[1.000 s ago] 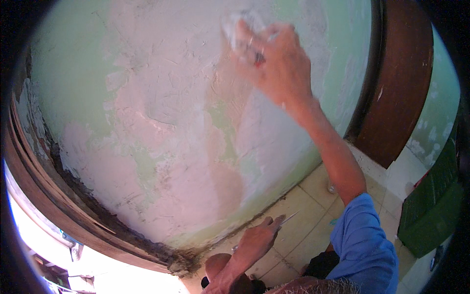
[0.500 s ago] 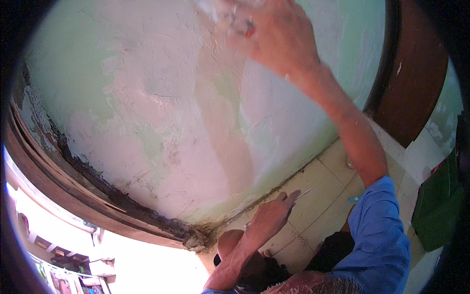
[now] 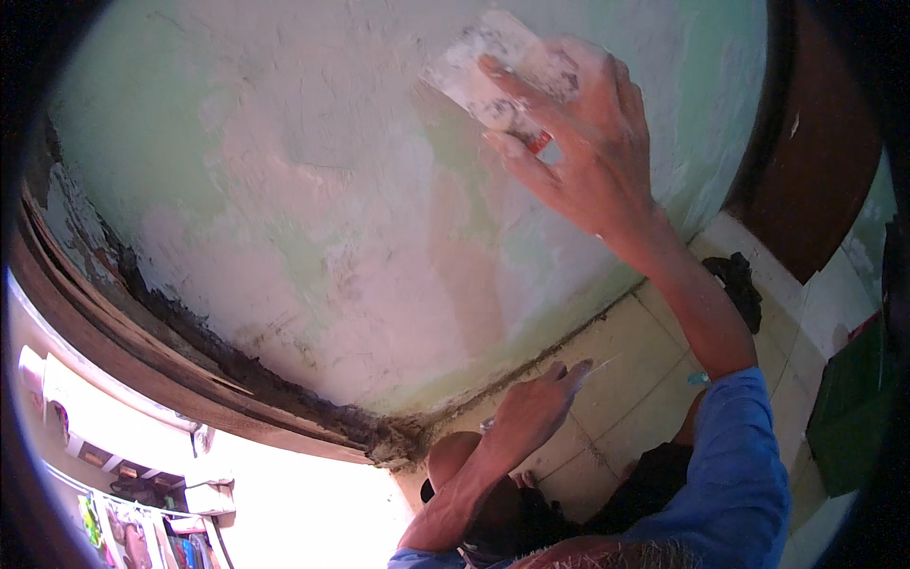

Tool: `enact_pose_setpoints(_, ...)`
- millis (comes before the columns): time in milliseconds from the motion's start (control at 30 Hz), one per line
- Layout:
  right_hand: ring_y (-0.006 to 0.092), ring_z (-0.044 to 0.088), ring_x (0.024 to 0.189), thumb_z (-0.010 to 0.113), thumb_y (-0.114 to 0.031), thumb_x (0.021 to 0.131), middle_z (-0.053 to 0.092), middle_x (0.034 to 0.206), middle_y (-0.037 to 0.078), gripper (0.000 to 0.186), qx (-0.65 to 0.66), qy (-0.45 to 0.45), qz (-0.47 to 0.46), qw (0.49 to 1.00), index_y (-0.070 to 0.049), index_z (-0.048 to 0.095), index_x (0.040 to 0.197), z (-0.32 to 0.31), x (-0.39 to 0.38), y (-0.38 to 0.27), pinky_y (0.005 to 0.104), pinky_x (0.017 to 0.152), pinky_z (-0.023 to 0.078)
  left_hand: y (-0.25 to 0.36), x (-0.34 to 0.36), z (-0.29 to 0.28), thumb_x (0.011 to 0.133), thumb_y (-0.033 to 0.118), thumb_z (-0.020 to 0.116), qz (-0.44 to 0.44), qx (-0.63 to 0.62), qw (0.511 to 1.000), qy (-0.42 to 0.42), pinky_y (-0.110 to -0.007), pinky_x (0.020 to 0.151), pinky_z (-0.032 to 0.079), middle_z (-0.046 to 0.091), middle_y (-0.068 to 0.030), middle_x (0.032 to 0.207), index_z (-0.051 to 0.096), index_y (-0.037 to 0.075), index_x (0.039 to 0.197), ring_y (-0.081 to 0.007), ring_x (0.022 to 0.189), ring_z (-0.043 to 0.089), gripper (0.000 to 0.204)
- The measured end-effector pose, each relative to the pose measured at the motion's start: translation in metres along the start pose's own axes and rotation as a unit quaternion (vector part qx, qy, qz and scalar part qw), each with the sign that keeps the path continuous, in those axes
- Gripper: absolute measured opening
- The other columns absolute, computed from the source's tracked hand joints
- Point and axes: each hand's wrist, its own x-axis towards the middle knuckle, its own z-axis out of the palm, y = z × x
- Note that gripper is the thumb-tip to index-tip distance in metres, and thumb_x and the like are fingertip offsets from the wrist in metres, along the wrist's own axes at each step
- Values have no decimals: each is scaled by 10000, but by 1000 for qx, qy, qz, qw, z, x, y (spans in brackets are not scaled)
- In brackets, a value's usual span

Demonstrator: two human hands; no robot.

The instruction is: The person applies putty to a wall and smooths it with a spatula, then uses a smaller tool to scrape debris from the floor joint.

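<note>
My right hand (image 3: 597, 142) is raised against the patchy wall (image 3: 313, 171), fingers spread over the back of a flat, putty-smeared scraper (image 3: 493, 71). A bit of red shows on the scraper beside the thumb. The wall is pale green with whitish, pinkish filler spread over much of it. Lower down, my left hand (image 3: 531, 408) is closed, above the tiled floor near the wall's foot. A thin pale edge (image 3: 597, 368) sticks out past its fingers, perhaps a blade seen edge-on; the rest is hidden in the hand.
A rough wooden frame (image 3: 190, 379) with crumbled mortar borders the wall at left, beside a bright opening. At right stand a dark brown door frame (image 3: 806, 161) and a green box (image 3: 853, 412). A black crumpled thing (image 3: 735, 289) lies on the tiles (image 3: 626, 408).
My right hand has come down and slightly right with the scraper, which now shows plainly. My left hand has stayed nearly in place. The view has shifted a little, revealing the black crumpled thing.
</note>
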Motion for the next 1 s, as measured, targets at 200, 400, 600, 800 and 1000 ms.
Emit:
enact_pose_setpoints(200,301,510,1101,762,-205,720,508,1251,110,583,-15,6,-20,1000,-270,647,1288,17,9,0,419,909,420,-1,-2,1,885,42,476,20,49,999,10,-475,683,545,566,-193,1060,429,90,1383,-386,865,651,503)
enact_pose_setpoints(400,283,533,1100,763,-127,687,517,1309,85,614,-60,-42,-16,997,-278,657,1273,-6,-10,28,383,916,421,-12,-8,0,886,34,469,34,43,997,49,-473,677,546,566,-196,1064,434,90,1386,-391,853,650,504)
enact_pose_setpoints(600,263,531,1162,750,-64,694,533,1350,59,599,-77,-25,-286,955,-267,669,1252,-4,27,66,383,956,423,-9,-1,-2,897,34,445,18,39,999,-4,-484,702,543,561,-209,1065,427,69,1386,-394,865,649,491)
enact_pose_setpoints(800,240,508,1232,738,-53,710,529,1379,28,571,-111,-170,-299,933,-259,675,1239,-19,41,28,393,970,431,-13,0,-1,952,122,476,-4,24,1000,-13,-500,721,548,621,-224,1062,454,160,1385,-405,883,662,435)
enact_pose_setpoints(1000,239,469,1277,656,-111,791,483,1417,39,514,-43,-244,-224,943,-252,622,1284,-22,46,34,395,1017,393,-15,-1,1,958,140,476,1,28,999,-18,-494,688,548,588,-210,1079,427,167,1407,-399,872,658,452)
